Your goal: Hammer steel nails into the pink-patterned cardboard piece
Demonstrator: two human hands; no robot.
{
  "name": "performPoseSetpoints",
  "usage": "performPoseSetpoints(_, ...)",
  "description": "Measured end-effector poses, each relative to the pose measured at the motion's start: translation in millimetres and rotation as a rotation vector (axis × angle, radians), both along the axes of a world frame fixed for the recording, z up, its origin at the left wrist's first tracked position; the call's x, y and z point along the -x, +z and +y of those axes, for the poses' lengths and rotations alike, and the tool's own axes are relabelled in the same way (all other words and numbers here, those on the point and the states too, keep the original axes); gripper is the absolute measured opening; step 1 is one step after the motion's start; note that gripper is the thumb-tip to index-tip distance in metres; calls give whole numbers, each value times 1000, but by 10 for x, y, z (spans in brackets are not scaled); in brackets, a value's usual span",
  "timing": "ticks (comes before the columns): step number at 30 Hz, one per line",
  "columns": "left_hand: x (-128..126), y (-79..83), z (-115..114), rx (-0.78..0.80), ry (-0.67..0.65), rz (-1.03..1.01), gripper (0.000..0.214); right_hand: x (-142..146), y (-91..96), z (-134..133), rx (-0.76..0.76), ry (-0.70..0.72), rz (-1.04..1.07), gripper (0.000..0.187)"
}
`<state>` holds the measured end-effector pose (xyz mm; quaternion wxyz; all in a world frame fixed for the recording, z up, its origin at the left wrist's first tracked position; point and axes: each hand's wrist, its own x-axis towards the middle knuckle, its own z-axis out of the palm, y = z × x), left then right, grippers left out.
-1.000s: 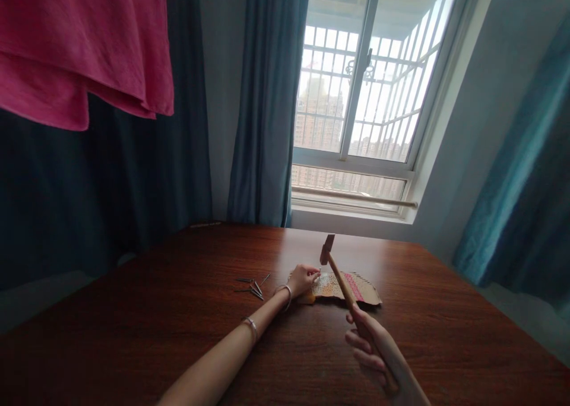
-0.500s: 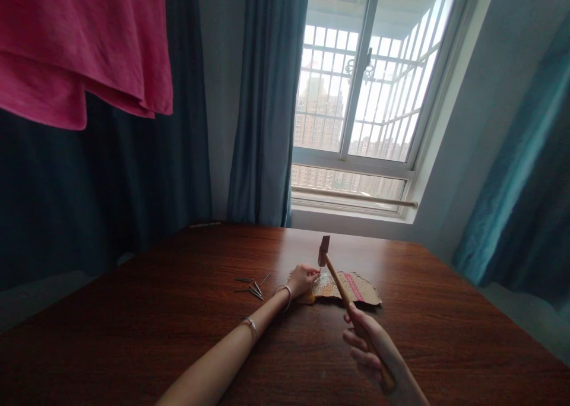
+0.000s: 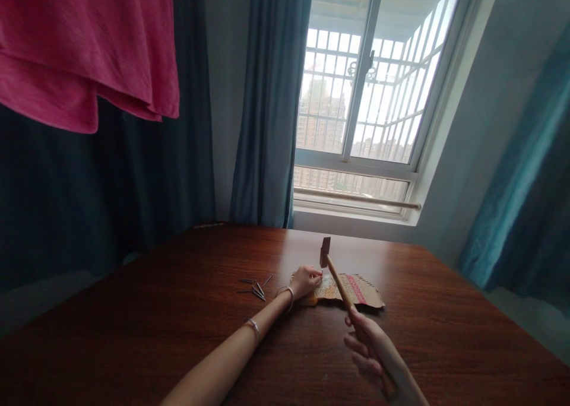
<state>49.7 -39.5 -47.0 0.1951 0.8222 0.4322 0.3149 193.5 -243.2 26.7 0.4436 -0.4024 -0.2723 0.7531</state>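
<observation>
My right hand (image 3: 371, 346) is wrapped round the wooden handle of a hammer (image 3: 340, 287), whose head is raised just above and right of my left fingertips. Over the left part of a worn piece of cardboard (image 3: 365, 293), marked with small holes and a pink stripe, my left hand (image 3: 307, 280) is closed in a pinch. A thin nail (image 3: 321, 272) stands upright between its thumb and finger; its lower end is hidden. Several loose nails (image 3: 256, 288) lie on the table left of that hand.
The brown wooden table (image 3: 178, 311) reaches to the wall below a barred window (image 3: 356, 97). Blue curtains (image 3: 267, 109) hang behind and at the right. A pink cloth (image 3: 89, 50) hangs at the upper left.
The whole view has shifted slightly. Both hands, the hammer and the nail keep nearly the same places relative to the cardboard.
</observation>
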Motion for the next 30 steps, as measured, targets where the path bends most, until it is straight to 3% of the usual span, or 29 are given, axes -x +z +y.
performPoseSetpoints(30,12,-57,43,-65,-59,-24,25,-24,-42,-7,17,12,73,28)
